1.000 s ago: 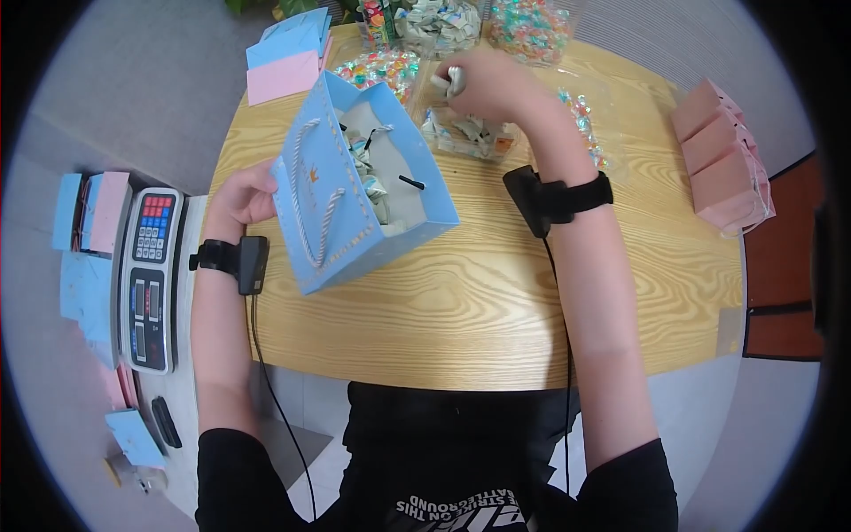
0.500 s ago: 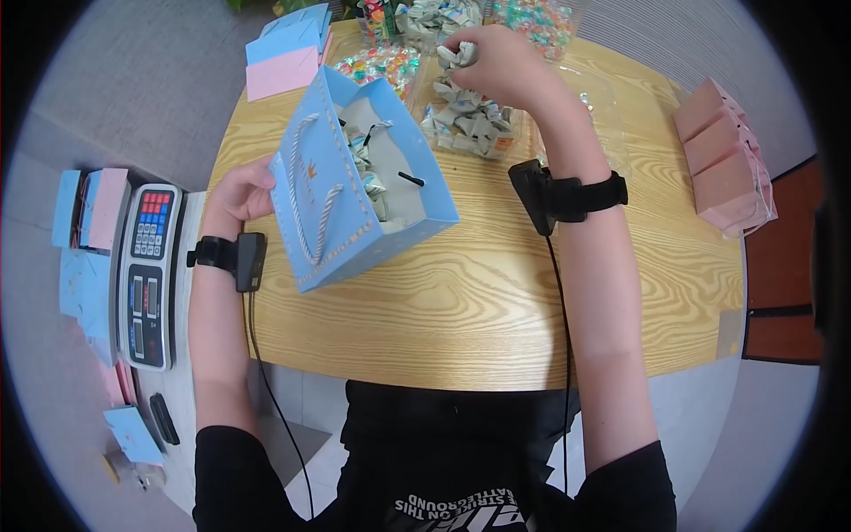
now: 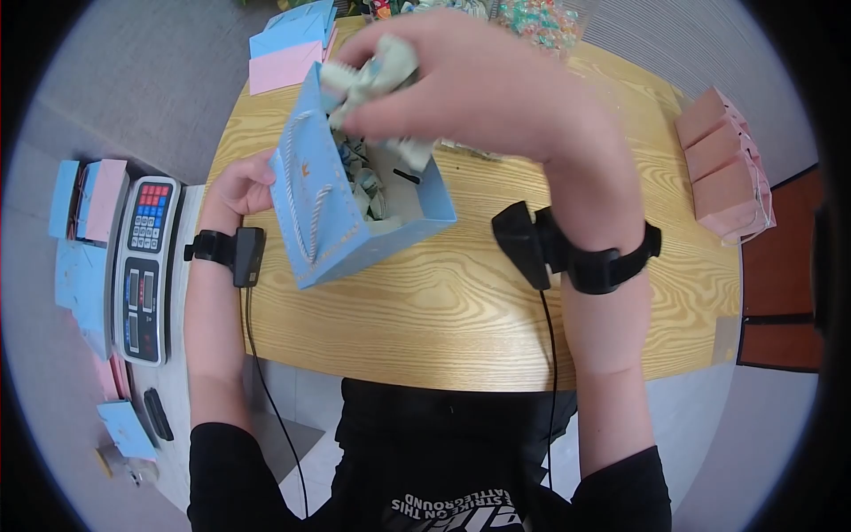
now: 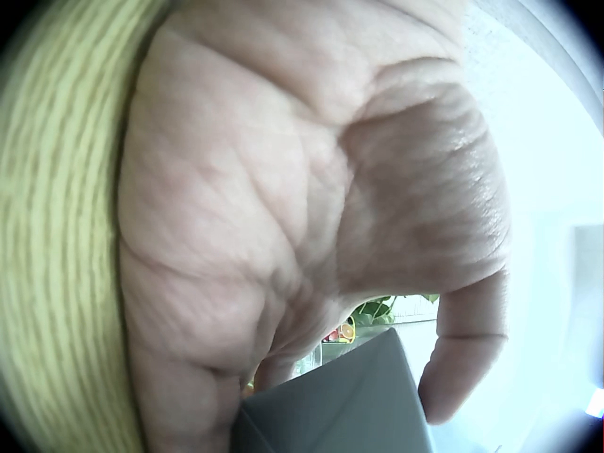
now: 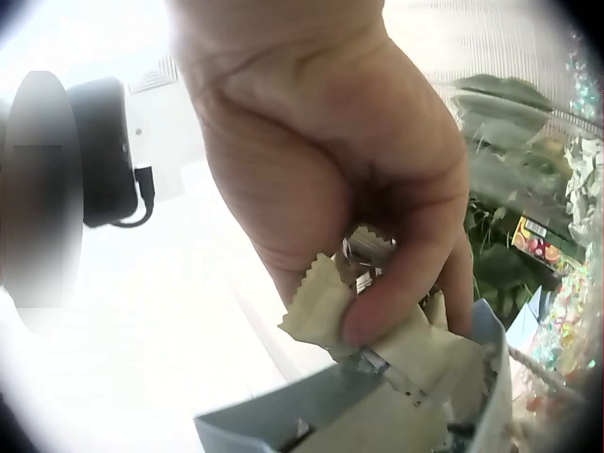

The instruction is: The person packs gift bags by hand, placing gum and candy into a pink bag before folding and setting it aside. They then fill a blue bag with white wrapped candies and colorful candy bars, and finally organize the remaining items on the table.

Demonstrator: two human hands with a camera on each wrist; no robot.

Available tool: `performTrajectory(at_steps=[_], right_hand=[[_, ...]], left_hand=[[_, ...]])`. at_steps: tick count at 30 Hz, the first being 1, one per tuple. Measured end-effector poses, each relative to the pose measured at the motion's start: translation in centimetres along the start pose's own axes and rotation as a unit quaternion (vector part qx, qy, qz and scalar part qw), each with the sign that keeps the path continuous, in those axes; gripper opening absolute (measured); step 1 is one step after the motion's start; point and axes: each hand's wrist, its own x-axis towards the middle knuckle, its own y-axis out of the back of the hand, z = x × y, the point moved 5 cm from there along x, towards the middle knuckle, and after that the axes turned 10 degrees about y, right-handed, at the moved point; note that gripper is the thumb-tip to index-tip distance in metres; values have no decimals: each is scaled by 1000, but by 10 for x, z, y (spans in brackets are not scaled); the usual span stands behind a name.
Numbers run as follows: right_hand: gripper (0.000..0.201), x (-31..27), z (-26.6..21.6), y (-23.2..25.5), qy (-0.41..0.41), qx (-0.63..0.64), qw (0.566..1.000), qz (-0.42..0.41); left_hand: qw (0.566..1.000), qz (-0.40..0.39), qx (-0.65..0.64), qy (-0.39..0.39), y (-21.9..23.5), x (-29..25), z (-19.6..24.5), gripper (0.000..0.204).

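Observation:
A blue paper gift bag (image 3: 306, 226) with white rope handles leans on the table, its mouth facing up. At its left side my left hand (image 3: 244, 184) grips the bag, and the left wrist view has a grey-looking bag corner (image 4: 344, 401) between thumb and fingers. Over the mouth, my right hand (image 3: 479, 84) holds several pale-wrapped candies (image 3: 390, 66). In the right wrist view those wrappers (image 5: 415, 349) poke out around the fingers, right at the bag's rim. More wrapped candies (image 3: 370, 191) lie inside the bag.
Folded blue and pink bags (image 3: 292, 53) lie at the back left. Behind my right hand stands a clear tub of colourful candies (image 3: 541, 22). Pink bags (image 3: 727, 168) stand at the right, and a scale (image 3: 146, 266) sits left of the wooden table (image 3: 461, 310).
My right hand has come from the candy container at the back, toward me and leftward, carrying wrapped candies over the bag. My left hand and the bag have stayed nearly still.

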Motion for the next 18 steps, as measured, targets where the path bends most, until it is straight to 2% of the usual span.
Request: performTrajectory(at_steps=[4,6,7,10,12,13,14,15,16,18], right_hand=[[31,9,13,-42,9,-65,998,-12],[32,7,14,-65,-8,-85,992,-94],[32,6,12,-64,-8,-82,993,-90],[29,-1,2,-47,33,-48,997,-52],[22,-7,-9,-23,127,-67,986,88],[22,-6,-17,-16,129,-67,986,87],[20,-5,-22,-13,68,-69,995,15],[20,-7,-22,-14,6,-71,996,-54],[20,-6,-22,-17,4,-72,996,-50],[21,-7,-17,-41,-31,-129,970,-205]], left_hand=[[1000,2,12,0,2,-1,0,70],[1000,3,19,4,1,0,-1,70],[999,8,31,-3,-1,-1,-1,70],[995,41,85,-7,-1,-4,0,71],[990,70,125,-9,-3,-6,-1,72],[970,133,202,2,-5,-7,0,73],[941,194,278,13,-7,-8,2,75],[940,192,281,14,-13,-7,3,75],[930,193,314,16,-18,-6,3,77],[916,191,352,21,-27,-4,3,79]])
